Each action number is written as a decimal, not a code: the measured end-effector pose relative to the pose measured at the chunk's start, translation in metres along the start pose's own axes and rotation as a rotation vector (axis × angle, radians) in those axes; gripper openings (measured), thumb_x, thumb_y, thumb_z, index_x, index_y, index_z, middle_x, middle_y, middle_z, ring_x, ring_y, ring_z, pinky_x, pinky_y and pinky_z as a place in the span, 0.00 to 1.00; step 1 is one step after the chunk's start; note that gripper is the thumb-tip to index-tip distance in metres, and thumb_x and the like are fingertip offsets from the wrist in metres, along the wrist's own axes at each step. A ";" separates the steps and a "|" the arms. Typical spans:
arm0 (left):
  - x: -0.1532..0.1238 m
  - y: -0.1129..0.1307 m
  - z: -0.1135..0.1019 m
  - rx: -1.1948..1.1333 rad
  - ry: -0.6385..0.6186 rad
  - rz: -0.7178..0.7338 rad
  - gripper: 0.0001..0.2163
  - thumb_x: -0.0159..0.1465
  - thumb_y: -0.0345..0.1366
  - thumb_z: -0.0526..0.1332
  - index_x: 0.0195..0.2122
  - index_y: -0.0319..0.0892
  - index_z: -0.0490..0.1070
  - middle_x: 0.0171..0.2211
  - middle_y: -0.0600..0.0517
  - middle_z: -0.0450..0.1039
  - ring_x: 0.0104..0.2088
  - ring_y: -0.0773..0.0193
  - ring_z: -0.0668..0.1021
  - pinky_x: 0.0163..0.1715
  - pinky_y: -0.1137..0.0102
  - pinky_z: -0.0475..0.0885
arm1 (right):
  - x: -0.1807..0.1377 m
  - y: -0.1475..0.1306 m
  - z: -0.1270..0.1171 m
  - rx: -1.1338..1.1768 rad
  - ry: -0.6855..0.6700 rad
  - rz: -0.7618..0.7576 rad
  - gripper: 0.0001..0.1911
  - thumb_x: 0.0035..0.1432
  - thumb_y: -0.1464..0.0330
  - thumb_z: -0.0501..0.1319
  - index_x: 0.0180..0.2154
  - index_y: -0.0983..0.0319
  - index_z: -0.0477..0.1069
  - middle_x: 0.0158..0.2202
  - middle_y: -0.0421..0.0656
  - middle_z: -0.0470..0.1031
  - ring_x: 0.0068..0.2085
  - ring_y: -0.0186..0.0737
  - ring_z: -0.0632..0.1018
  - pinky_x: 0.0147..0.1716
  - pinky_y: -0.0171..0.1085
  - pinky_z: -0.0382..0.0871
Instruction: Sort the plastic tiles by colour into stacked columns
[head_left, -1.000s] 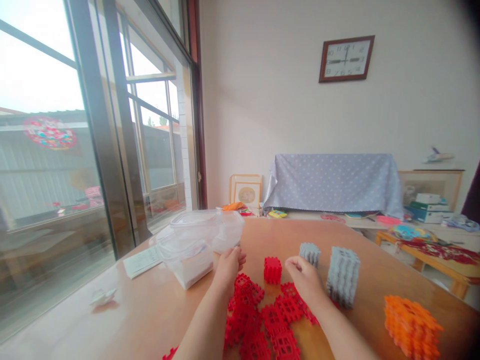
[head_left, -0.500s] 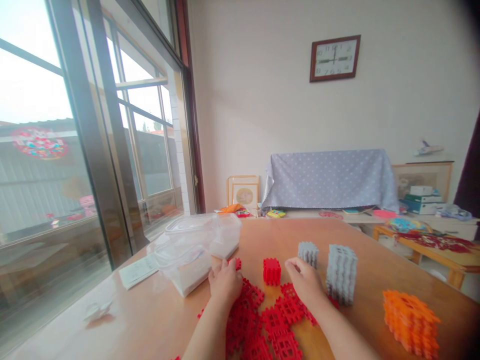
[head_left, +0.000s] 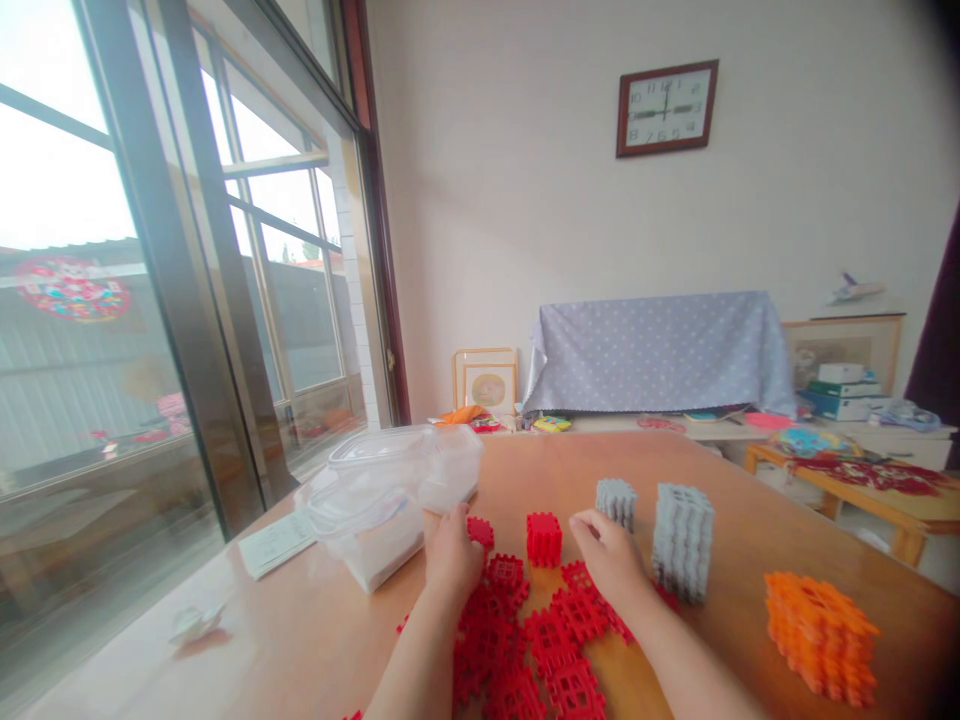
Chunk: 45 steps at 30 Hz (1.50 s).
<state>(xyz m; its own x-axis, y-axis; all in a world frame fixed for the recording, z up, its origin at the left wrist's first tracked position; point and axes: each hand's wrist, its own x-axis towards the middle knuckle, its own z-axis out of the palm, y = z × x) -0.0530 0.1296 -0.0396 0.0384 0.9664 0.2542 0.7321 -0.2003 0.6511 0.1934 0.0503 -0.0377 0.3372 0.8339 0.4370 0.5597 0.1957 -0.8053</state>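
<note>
My left hand (head_left: 452,552) is closed at the edge of a red notched building piece (head_left: 480,533), its fingers partly hidden behind the hand. To the right, my right hand (head_left: 609,548) is curled loosely, and nothing shows in its fingers. Between the hands stands a small red stack of pieces (head_left: 544,540). Loose red interlocking pieces (head_left: 551,640) lie spread and overlapping below and between my forearms. Just beyond my right hand is a short grey stack (head_left: 616,503), with a taller grey stack (head_left: 682,545) beside it.
An orange stack (head_left: 821,640) stands on the right of the wooden table (head_left: 570,460). Clear plastic containers (head_left: 375,530) sit at the left, beside a paper sheet (head_left: 277,543). A crumpled scrap (head_left: 196,622) lies nearer on the left. Behind is a cloth-covered object (head_left: 660,355).
My left hand has turned and shifted slightly, so more of the red piece beside it shows. My right hand stays almost in place. The view has tilted a little.
</note>
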 end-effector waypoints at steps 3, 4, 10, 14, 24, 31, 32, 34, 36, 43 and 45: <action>0.002 0.001 0.001 -0.084 -0.013 -0.026 0.26 0.55 0.24 0.60 0.56 0.42 0.69 0.44 0.44 0.76 0.48 0.50 0.75 0.49 0.64 0.64 | 0.000 -0.001 0.000 -0.005 0.005 0.000 0.19 0.63 0.54 0.55 0.32 0.58 0.76 0.27 0.40 0.77 0.33 0.45 0.76 0.34 0.38 0.65; 0.002 0.001 0.002 -0.113 -0.020 -0.039 0.26 0.54 0.24 0.60 0.56 0.42 0.68 0.41 0.45 0.76 0.45 0.52 0.76 0.47 0.64 0.65 | 0.001 -0.001 0.000 -0.005 0.006 -0.002 0.19 0.63 0.53 0.55 0.31 0.58 0.76 0.27 0.41 0.77 0.33 0.45 0.76 0.34 0.38 0.65; 0.003 0.002 0.006 -0.307 -0.076 -0.118 0.25 0.51 0.27 0.66 0.51 0.45 0.69 0.30 0.54 0.73 0.34 0.57 0.76 0.41 0.66 0.66 | 0.001 -0.004 0.001 -0.011 0.007 -0.010 0.18 0.63 0.54 0.54 0.31 0.58 0.75 0.27 0.40 0.76 0.32 0.44 0.76 0.33 0.38 0.65; 0.005 0.001 0.009 -0.394 -0.107 -0.161 0.18 0.52 0.31 0.68 0.45 0.44 0.72 0.27 0.54 0.71 0.33 0.57 0.77 0.39 0.66 0.67 | 0.000 -0.008 -0.001 -0.005 0.007 -0.019 0.18 0.64 0.54 0.54 0.31 0.58 0.75 0.26 0.40 0.76 0.32 0.44 0.75 0.33 0.37 0.65; 0.004 0.004 0.014 -0.484 -0.153 -0.177 0.12 0.50 0.33 0.72 0.34 0.42 0.74 0.22 0.56 0.69 0.23 0.63 0.72 0.28 0.69 0.62 | -0.010 -0.025 0.011 -0.050 -0.250 -0.176 0.17 0.63 0.59 0.54 0.24 0.58 0.67 0.20 0.35 0.68 0.25 0.36 0.68 0.28 0.34 0.57; 0.006 0.010 0.004 -0.634 -0.090 -0.188 0.08 0.50 0.31 0.69 0.28 0.42 0.71 0.21 0.56 0.69 0.22 0.67 0.69 0.24 0.71 0.60 | -0.024 -0.032 0.013 -0.215 -0.504 -0.248 0.15 0.59 0.67 0.56 0.20 0.59 0.66 0.18 0.35 0.65 0.23 0.33 0.65 0.26 0.35 0.47; 0.005 0.012 0.001 -0.667 -0.083 -0.196 0.07 0.51 0.32 0.69 0.29 0.42 0.71 0.21 0.56 0.70 0.22 0.67 0.70 0.24 0.71 0.61 | -0.024 -0.032 0.013 -0.230 -0.526 -0.260 0.15 0.58 0.67 0.57 0.19 0.59 0.65 0.17 0.35 0.64 0.23 0.33 0.64 0.26 0.35 0.46; 0.002 0.017 -0.005 -0.743 -0.076 -0.216 0.07 0.52 0.33 0.68 0.30 0.42 0.70 0.21 0.55 0.72 0.22 0.66 0.72 0.24 0.71 0.62 | -0.025 -0.031 0.013 -0.259 -0.558 -0.275 0.15 0.57 0.68 0.58 0.18 0.59 0.64 0.17 0.36 0.64 0.23 0.34 0.64 0.26 0.36 0.46; -0.002 0.023 -0.011 -0.830 -0.078 -0.240 0.08 0.53 0.35 0.67 0.32 0.43 0.69 0.21 0.55 0.72 0.21 0.65 0.72 0.24 0.71 0.63 | -0.026 -0.031 0.013 -0.279 -0.574 -0.273 0.14 0.56 0.67 0.59 0.19 0.59 0.66 0.18 0.37 0.67 0.24 0.35 0.66 0.26 0.36 0.47; -0.008 0.039 -0.020 -1.145 -0.097 -0.265 0.11 0.51 0.37 0.68 0.29 0.43 0.66 0.20 0.57 0.69 0.20 0.69 0.70 0.24 0.73 0.65 | -0.030 -0.033 0.018 -0.141 -0.572 -0.250 0.12 0.58 0.65 0.59 0.24 0.58 0.74 0.22 0.37 0.74 0.26 0.36 0.71 0.28 0.35 0.53; -0.008 0.042 -0.022 -1.205 -0.109 -0.255 0.12 0.50 0.37 0.70 0.28 0.42 0.66 0.20 0.58 0.67 0.20 0.72 0.67 0.23 0.75 0.62 | -0.028 -0.034 0.022 -0.095 -0.529 -0.198 0.16 0.63 0.62 0.56 0.24 0.59 0.73 0.22 0.37 0.73 0.26 0.36 0.70 0.29 0.34 0.55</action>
<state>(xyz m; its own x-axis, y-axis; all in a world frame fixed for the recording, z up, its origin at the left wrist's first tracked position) -0.0376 0.1100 0.0008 0.0854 0.9963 0.0002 -0.3641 0.0310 0.9309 0.1485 0.0316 -0.0315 -0.1920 0.9358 0.2958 0.6474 0.3473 -0.6784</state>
